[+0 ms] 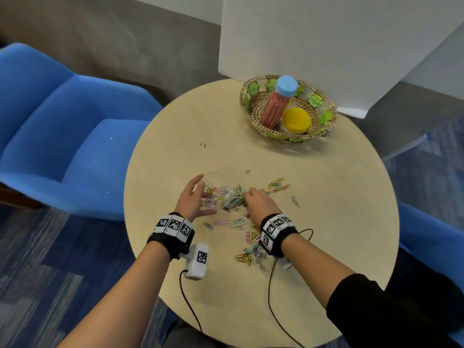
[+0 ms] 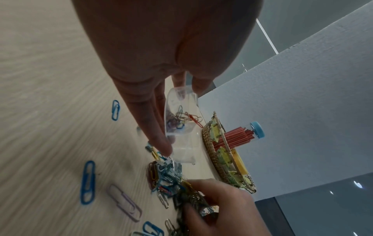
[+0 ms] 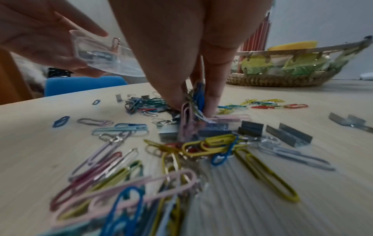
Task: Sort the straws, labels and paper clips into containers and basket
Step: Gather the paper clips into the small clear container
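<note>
We are tipping the clear container [image 1: 218,189] in our left hand [image 1: 192,200] toward the paper clips [image 3: 193,102]; our right hand [image 1: 259,200], pinching a bunch beside the container's mouth, should be sliding them in low.

head view looks down over round table [image 1: 326,222], wrist views skim close along it, all share basket [image 1: 253,114]

L hand [image 1: 192,200] curled, R hand [image 1: 258,200] pinching (fingertips down)

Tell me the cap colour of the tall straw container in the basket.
Light blue cap; the head view shows it best.
</note>
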The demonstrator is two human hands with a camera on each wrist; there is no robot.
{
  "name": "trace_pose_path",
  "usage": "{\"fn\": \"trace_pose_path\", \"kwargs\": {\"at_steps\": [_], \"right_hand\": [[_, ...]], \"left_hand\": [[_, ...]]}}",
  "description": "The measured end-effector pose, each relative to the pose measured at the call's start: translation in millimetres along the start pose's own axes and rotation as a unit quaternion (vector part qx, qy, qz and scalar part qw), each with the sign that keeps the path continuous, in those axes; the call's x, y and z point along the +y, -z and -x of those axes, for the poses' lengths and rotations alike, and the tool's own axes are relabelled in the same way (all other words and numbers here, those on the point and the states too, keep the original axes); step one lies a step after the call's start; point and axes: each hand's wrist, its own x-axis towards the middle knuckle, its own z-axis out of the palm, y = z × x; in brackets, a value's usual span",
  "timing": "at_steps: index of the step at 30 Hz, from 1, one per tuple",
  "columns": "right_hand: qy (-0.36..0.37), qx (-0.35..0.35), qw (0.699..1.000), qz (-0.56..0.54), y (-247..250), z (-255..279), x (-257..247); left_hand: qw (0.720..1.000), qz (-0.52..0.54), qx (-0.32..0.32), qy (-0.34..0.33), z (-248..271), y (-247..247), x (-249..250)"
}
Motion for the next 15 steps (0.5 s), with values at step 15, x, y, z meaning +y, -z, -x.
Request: {"fn": "trace_pose_path", "kwargs": {"at_steps": [15], "right_hand": [[-0.154, 0.067, 0.818, -0.55, 74.9, 24.8, 23.5]], "left_hand": [[0.998, -0.058, -0.033, -0.011, 5.2, -31.8, -1.3]]}}
